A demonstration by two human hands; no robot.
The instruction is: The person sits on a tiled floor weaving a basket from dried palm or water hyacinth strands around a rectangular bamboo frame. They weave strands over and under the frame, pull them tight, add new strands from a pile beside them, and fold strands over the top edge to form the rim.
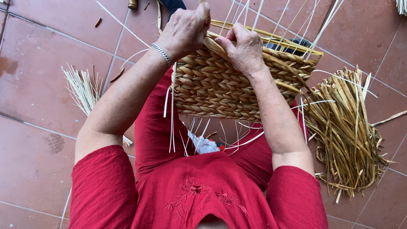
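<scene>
Half-woven tan braided-straw basket [220,85] on lap, rim tilted away, long axis left-right. Both hands at near rim: left hand [186,27] pinching strand, right hand [243,46] clenched on rim weave. Loose dry straw bundle [345,127] on tiled floor [34,140], right-side.

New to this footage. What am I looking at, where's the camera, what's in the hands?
No machine here: a person in red clothes works with bare hands. The single picture comes from a camera on their head, looking down. A half-woven straw basket rests on their lap. The left hand, with a bracelet at the wrist, and the right hand both grip strands at its top edge. On the tiled floor lie a pile of dried straw and a bundle of pale thin strips.
</scene>
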